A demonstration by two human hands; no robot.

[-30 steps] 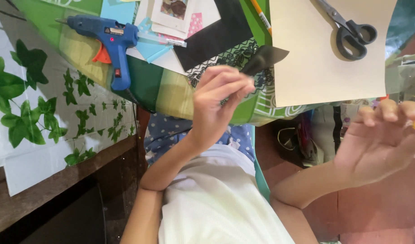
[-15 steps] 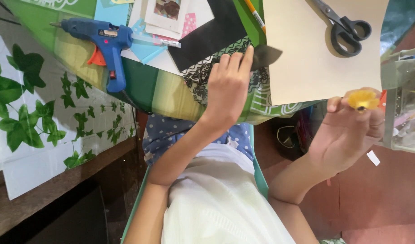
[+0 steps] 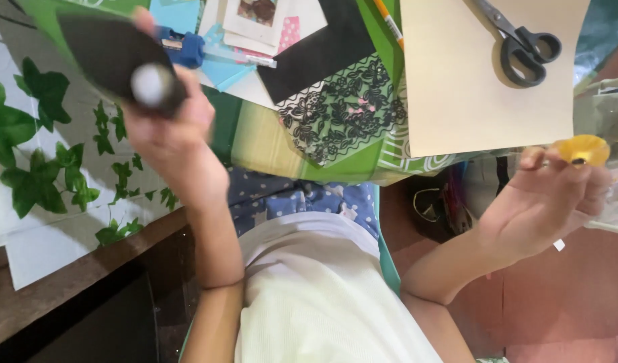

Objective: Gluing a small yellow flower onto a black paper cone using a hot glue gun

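My left hand (image 3: pixel 178 144) is raised at the upper left, close to the camera and blurred. It grips a black, pointed, leaf-shaped piece of paper (image 3: pixel 97 47) with a pale round spot near my fingers. My right hand (image 3: pixel 544 202) is off the table's edge at the right, and its fingertips pinch a small round yellow object (image 3: pixel 581 149). Between my hands lies a green sheet with a black lace pattern (image 3: pixel 342 111).
On the table are a beige sheet (image 3: pixel 483 101) with black scissors (image 3: pixel 524 40) on it, a black card (image 3: pixel 322 47), a blue glue gun (image 3: pixel 184 47), an orange pencil (image 3: pixel 389 20) and small paper scraps. An ivy-patterned wall (image 3: pixel 26 134) lies to the left.
My left hand lifted the black pointed paper off the table's middle and swung it up and to the left. My right hand closed on the yellow object and holds it at the right.
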